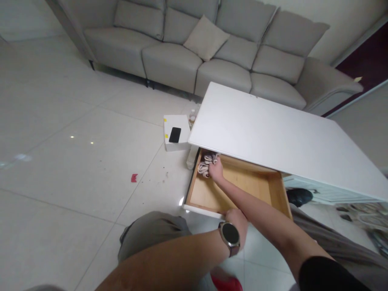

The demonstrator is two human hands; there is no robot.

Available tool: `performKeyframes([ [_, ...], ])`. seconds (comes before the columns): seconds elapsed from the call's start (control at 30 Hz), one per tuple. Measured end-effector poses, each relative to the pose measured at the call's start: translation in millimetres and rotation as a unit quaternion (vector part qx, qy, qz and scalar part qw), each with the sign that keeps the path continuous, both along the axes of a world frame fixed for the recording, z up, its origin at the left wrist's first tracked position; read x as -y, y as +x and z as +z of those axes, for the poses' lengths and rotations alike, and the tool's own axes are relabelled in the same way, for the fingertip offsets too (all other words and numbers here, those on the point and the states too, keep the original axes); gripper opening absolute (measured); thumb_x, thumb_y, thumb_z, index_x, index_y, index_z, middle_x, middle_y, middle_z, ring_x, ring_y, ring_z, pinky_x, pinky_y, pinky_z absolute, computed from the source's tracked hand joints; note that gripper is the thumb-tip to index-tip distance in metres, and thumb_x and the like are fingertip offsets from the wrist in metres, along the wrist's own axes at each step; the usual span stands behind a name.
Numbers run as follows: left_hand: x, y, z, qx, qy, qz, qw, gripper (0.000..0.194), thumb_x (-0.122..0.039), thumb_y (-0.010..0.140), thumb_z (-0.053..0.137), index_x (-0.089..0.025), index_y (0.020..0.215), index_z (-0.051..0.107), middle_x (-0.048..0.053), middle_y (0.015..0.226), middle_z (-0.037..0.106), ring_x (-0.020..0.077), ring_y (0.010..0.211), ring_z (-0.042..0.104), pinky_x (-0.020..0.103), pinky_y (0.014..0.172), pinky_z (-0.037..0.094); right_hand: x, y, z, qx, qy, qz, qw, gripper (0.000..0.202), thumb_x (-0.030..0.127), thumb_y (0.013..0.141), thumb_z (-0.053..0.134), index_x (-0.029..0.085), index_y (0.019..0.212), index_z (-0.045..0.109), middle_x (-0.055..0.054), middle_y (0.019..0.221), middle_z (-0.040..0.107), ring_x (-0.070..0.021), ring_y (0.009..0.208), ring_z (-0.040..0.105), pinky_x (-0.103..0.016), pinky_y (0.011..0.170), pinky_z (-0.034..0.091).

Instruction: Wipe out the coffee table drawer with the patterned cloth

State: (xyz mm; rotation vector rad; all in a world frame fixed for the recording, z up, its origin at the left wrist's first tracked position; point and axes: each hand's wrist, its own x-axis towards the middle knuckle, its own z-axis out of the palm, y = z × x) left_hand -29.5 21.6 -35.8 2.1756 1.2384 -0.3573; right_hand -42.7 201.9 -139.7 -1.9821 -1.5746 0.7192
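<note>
A wooden drawer [236,178] is pulled out from under a white coffee table [266,133]. My right hand [216,169] reaches into its far left corner, fingers closed on a rolled, pale cloth with dark edging [203,169]. More folded cloth is bunched against the back of that corner. My left hand [238,220], below a wristwatch [230,233], is curled at the drawer's front edge. My right forearm crosses just above it, and the left fingertips are partly hidden.
A white box [176,121] with a black phone [175,135] on it stands left of the table, beside a plastic bottle [192,116]. A red scrap [134,178] lies on the tiled floor. Behind is a grey sofa [172,58] with a beige cushion [206,38].
</note>
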Motion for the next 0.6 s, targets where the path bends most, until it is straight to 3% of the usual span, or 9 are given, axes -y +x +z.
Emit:
performKeyframes([
  [0.13, -1, -6, 4.9, 0.003, 0.018, -0.031, 0.999, 0.049, 0.010, 0.091, 0.045, -0.011, 0.122, 0.077, 0.016, 0.107, 0.079, 0.0238, 0.104, 0.077, 0.031, 0.083, 0.061, -27, -20, 12.1, 0.165, -0.059, 0.145, 0.974, 0.052, 0.017, 0.093, 0.049, 0.023, 0.143, 0.058, -0.012, 0.124, 0.075, -0.0286, 0.112, 0.071, -0.037, 0.099, 0.053],
  [0.33, -5, -6, 3.6, 0.007, 0.014, -0.054, 0.998, 0.044, 0.004, 0.096, 0.043, -0.010, 0.117, 0.079, 0.018, 0.098, 0.079, 0.0248, 0.102, 0.077, 0.033, 0.079, 0.063, -25, 20, 18.6, 0.362, -0.105, 0.342, 0.861, 0.051, 0.018, 0.097, 0.051, 0.031, 0.145, 0.061, -0.015, 0.128, 0.073, -0.0319, 0.114, 0.071, -0.040, 0.093, 0.055],
  [0.47, -5, -6, -0.8, 0.016, 0.018, -0.073, 0.997, 0.044, 0.004, 0.095, 0.042, -0.011, 0.115, 0.080, 0.019, 0.098, 0.079, 0.0266, 0.102, 0.077, 0.036, 0.077, 0.063, -14, 63, 19.0, 0.418, -0.113, 0.362, 0.826, 0.050, 0.020, 0.104, 0.039, 0.033, 0.147, 0.060, -0.018, 0.129, 0.069, -0.0306, 0.110, 0.072, -0.041, 0.089, 0.055],
  [0.6, -5, -8, -7.5, 0.033, 0.031, -0.081, 0.996, 0.043, 0.002, 0.095, 0.045, -0.015, 0.111, 0.081, 0.020, 0.102, 0.079, 0.0271, 0.099, 0.076, 0.037, 0.075, 0.063, -2, 142, 17.2, 0.440, -0.139, 0.329, 0.824, 0.052, 0.020, 0.105, 0.035, 0.033, 0.150, 0.056, -0.019, 0.129, 0.067, -0.0309, 0.108, 0.072, -0.040, 0.087, 0.054],
])
